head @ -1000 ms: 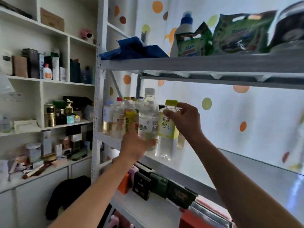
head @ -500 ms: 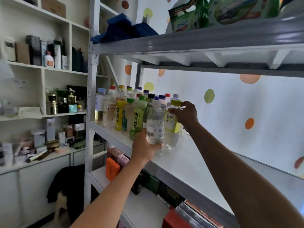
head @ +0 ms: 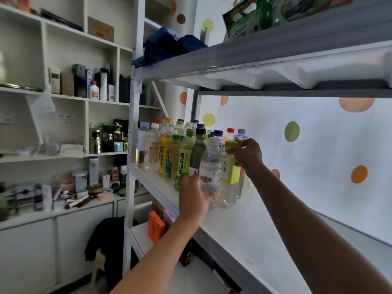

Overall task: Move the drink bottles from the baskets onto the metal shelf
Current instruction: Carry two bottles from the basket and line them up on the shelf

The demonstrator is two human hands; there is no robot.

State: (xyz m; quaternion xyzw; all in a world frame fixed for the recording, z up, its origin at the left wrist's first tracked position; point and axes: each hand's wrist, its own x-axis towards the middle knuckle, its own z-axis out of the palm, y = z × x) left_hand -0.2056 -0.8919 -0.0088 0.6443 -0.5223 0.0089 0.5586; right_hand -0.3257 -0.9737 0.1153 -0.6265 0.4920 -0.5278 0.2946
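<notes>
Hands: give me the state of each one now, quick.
Left hand: closed round the lower body of the clear water bottle.
Right hand: gripping the yellow-capped tea bottle near its top.

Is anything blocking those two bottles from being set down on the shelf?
Nothing visible does. The left hand holds the clear water bottle and the right hand holds the yellow-capped tea bottle, both already at the metal shelf, at the near end of the row of bottles. The shelf beside them is bare.
</notes>
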